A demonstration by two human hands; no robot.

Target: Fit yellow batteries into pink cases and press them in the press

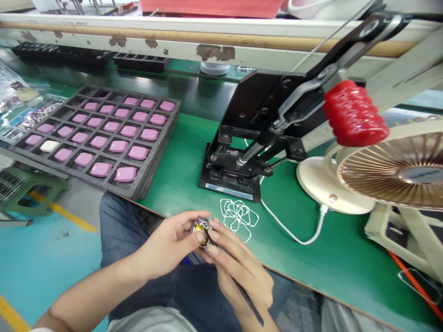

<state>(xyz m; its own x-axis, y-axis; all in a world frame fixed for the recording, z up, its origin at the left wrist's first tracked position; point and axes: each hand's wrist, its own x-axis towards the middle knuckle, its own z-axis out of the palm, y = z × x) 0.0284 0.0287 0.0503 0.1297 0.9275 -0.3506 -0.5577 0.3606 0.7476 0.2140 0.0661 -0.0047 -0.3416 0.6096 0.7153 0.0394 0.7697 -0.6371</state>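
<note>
Your left grip (166,246) is closed on the small yellow part (201,229), low at center frame, and your right grip (240,267) is closed on the tweezers (256,314), their tip at the part. Brace your hands together and keep that tip steady. The foam tray (148,182) of pink pads (125,174) lies upper left, the press (228,170) right of center.
</note>
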